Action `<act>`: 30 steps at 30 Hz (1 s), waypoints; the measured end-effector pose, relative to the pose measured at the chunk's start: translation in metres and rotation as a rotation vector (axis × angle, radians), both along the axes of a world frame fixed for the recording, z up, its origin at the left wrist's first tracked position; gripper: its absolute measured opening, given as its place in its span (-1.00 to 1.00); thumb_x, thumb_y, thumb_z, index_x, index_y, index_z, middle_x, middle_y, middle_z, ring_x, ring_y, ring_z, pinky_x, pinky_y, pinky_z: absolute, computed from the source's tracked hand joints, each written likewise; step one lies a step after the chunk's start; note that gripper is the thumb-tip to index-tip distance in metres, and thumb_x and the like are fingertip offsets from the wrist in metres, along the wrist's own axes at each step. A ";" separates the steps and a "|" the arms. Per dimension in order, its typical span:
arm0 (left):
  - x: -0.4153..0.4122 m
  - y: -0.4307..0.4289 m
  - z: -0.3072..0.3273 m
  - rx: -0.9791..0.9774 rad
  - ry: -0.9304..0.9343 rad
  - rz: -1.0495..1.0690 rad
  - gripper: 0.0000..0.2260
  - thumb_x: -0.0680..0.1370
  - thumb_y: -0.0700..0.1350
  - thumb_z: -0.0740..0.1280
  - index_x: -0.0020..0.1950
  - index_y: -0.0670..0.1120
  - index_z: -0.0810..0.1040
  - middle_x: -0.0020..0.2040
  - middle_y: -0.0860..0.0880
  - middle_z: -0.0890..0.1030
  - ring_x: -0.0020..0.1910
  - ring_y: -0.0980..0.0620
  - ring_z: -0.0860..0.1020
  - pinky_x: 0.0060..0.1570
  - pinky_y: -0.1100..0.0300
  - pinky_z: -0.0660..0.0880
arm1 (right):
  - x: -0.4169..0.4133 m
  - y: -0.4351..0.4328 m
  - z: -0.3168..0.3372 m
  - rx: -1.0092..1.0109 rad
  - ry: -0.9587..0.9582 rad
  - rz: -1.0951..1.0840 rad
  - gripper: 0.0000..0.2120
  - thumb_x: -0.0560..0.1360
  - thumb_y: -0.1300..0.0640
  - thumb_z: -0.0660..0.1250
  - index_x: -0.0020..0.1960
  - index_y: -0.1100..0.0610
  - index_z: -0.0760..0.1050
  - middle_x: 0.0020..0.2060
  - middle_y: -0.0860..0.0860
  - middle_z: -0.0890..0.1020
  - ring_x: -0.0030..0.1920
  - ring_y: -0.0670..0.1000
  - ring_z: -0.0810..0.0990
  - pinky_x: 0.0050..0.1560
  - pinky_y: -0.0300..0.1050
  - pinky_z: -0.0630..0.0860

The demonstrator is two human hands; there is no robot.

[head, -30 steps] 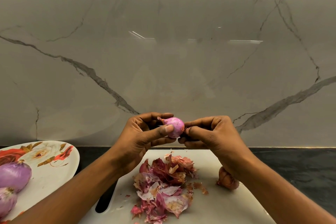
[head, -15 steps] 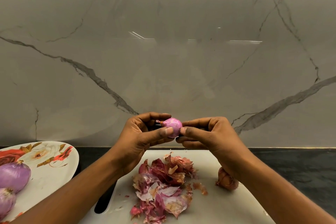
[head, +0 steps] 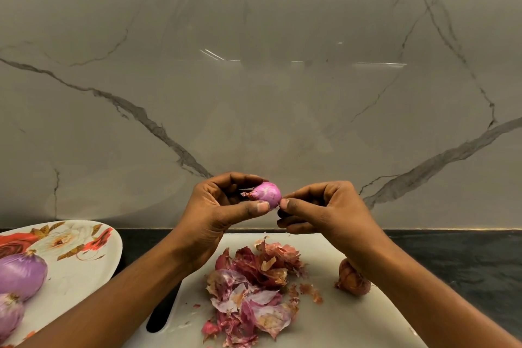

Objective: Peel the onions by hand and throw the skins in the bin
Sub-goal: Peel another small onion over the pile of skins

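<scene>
Small onion (head: 267,191) glossy pink, mostly peeled; left hand (head: 223,206) grips it, right hand (head: 324,206) pinches its end.

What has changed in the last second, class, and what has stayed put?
The left hand has turned the small pink onion slightly, dipping its pointed tip; the right hand has closed in to pinch its right end. The pile of papery red skins, the brown unpeeled onion and the flowered plate stayed put.

small pink onion (head: 267,192), tip pointing left, above heaped skins (head: 251,288); brown unpeeled onion (head: 353,280) beside them
</scene>
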State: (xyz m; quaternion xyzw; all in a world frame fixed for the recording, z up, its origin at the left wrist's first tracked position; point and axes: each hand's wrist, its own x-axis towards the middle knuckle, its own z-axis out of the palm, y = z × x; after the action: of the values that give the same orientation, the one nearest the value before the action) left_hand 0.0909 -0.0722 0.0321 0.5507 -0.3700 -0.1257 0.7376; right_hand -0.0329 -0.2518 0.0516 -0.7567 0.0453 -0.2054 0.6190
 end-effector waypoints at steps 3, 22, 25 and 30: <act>0.000 0.000 0.000 -0.022 0.034 -0.027 -0.56 0.34 -0.29 0.54 0.22 -0.18 0.65 0.14 -0.16 0.73 0.16 -0.20 0.70 0.13 0.00 0.68 | 0.001 -0.001 0.000 0.000 -0.002 -0.034 -0.92 0.55 0.27 0.49 0.00 0.28 0.71 -0.18 0.17 0.77 -0.14 0.16 0.79 -0.09 -0.05 0.74; 0.001 -0.002 -0.003 0.016 0.072 -0.068 -0.56 0.40 -0.25 0.53 0.28 -0.16 0.66 0.21 -0.18 0.71 0.21 -0.21 0.69 0.14 0.01 0.68 | -0.002 -0.001 0.004 0.126 0.070 0.073 -0.69 0.48 0.14 0.55 0.20 0.18 0.67 -0.06 0.17 0.78 -0.03 0.20 0.79 0.01 -0.01 0.74; 0.001 -0.002 -0.003 0.012 0.083 -0.082 -0.56 0.40 -0.25 0.53 0.28 -0.18 0.66 0.21 -0.20 0.70 0.21 -0.22 0.69 0.11 0.03 0.68 | -0.002 0.000 0.003 0.130 0.054 0.079 -0.70 0.48 0.27 0.54 0.21 0.21 0.66 -0.07 0.19 0.78 -0.02 0.17 0.79 -0.01 -0.07 0.73; 0.002 -0.002 -0.001 -0.032 0.123 -0.098 -0.57 0.41 -0.29 0.50 0.29 -0.20 0.64 0.24 -0.22 0.69 0.21 -0.25 0.69 0.08 0.05 0.69 | -0.002 -0.002 0.002 0.108 0.062 0.051 -0.73 0.53 0.45 0.43 0.19 0.25 0.66 -0.07 0.19 0.78 -0.04 0.15 0.79 -0.02 -0.07 0.73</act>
State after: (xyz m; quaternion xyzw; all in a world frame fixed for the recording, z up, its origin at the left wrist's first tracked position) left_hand 0.0928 -0.0746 0.0310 0.5113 -0.3526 -0.1892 0.7605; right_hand -0.0344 -0.2534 0.0536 -0.7290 0.0562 -0.1633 0.6623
